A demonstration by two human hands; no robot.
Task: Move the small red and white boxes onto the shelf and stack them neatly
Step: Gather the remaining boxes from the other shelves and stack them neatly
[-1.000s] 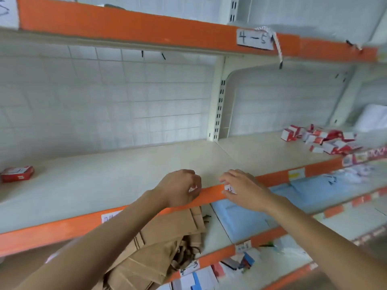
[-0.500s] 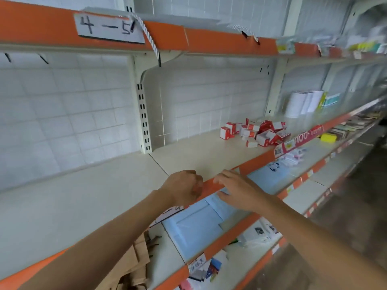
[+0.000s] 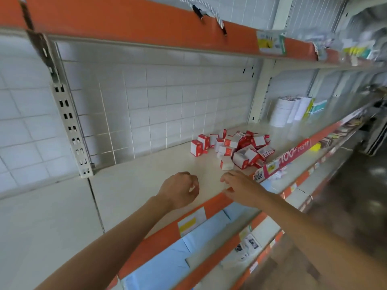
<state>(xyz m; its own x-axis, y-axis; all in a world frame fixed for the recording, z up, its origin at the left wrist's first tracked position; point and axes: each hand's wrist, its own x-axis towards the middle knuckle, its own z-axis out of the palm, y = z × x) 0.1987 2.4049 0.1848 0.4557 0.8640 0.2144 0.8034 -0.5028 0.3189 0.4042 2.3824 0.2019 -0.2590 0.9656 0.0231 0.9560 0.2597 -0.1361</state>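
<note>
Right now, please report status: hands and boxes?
Left hand loosely curled, right hand open, both empty. Boxes heaped on shelf, unstacked. Nothing blocks them.

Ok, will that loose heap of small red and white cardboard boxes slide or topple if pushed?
The heap of small red and white cardboard boxes looks light, so it probably slides on the smooth cream shelf. Tilted boxes on top would likely tumble. Thin card may dent.

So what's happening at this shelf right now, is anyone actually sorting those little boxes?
Not yet. A person is reaching both bare hands over the front edge of the cream shelf. The left hand is loosely curled and holds nothing; the right hand is open, fingers stretched toward the red and white boxes. Those boxes lie in a jumbled heap further along the shelf, apart from both hands, nothing stacked.
</note>
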